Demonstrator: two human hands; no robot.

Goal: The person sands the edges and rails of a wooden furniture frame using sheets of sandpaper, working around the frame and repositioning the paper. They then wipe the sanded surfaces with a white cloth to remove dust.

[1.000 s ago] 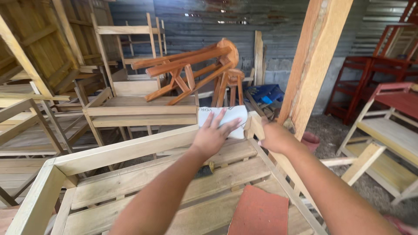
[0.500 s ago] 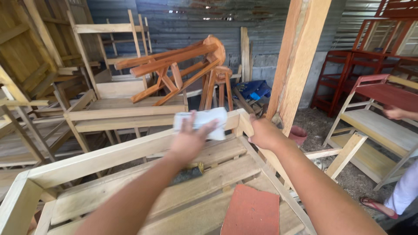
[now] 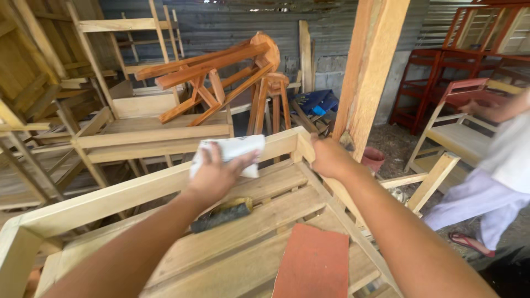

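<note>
Right now the pale wooden bench frame (image 3: 138,190) fills your view, its top rail running from seven o'clock up to one o'clock. At three o'clock a person in light trousers (image 3: 486,193) stands by another bench. Near six o'clock a reddish sheet of sandpaper (image 3: 314,265) lies on the slats, with a dark brush (image 3: 221,214) just left of it. Your left hand (image 3: 218,175) presses a white sheet of sandpaper (image 3: 229,150) onto the rail, fingers spread flat over it. Your right hand (image 3: 328,157) wraps closed around the rail's corner.
</note>
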